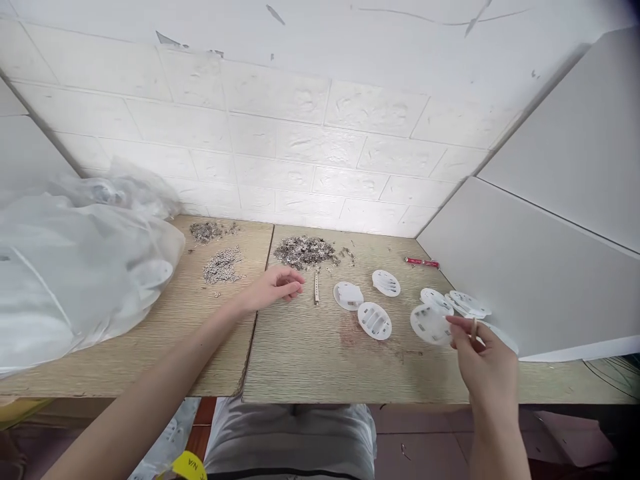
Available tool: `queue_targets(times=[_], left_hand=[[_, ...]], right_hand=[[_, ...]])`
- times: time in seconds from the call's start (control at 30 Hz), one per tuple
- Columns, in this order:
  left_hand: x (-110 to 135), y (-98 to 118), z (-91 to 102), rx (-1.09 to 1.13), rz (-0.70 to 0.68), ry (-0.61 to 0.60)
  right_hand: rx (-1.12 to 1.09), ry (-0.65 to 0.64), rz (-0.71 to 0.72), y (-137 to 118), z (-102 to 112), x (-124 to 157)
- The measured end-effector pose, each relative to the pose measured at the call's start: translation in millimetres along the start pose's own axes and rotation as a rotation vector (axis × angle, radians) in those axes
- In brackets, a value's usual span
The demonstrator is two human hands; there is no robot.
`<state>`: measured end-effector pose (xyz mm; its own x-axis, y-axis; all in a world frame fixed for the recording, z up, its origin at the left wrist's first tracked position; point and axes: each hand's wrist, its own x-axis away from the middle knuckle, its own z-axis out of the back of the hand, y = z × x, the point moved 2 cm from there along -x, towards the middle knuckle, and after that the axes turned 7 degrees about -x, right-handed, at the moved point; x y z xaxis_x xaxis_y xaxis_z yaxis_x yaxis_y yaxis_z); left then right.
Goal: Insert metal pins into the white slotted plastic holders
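disc point(425, 325) pinched by its rim in your right hand point(485, 353), just beside the other discs point(467, 303);
your hands are well apart; your left hand point(277, 287) hangs half-curled beside the strip point(317, 288), and i cannot tell if it holds anything; a slack pinch could let the disc slip; a careless left sweep could scatter the metal bits point(305, 251).
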<state>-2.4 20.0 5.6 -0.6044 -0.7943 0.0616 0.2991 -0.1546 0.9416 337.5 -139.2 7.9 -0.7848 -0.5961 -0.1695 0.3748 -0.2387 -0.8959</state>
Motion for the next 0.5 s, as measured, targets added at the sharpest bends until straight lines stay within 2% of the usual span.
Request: queue_targets(times=[0.13, 0.3, 0.37, 0.5], left_hand=[[0.2, 1.2, 0.1, -0.024, 0.012, -0.027], [0.1, -0.1, 1.0, -0.046, 0.019, -0.029], [-0.4, -0.9, 1.0, -0.042, 0.017, -0.024], [-1.9, -1.4, -0.1, -0.046, 0.008, -0.017]], right_hand=[[0.111, -0.006, -0.024, 10.1, 5.6, 1.9], [0.168, -0.017, 0.148, -2.0, 15.9, 17.8], [0.144, -0.167, 0.133, -6.5, 21.5, 29.3], [0.060, -0.717, 0.130, -19.1, 21.1, 65.7]])
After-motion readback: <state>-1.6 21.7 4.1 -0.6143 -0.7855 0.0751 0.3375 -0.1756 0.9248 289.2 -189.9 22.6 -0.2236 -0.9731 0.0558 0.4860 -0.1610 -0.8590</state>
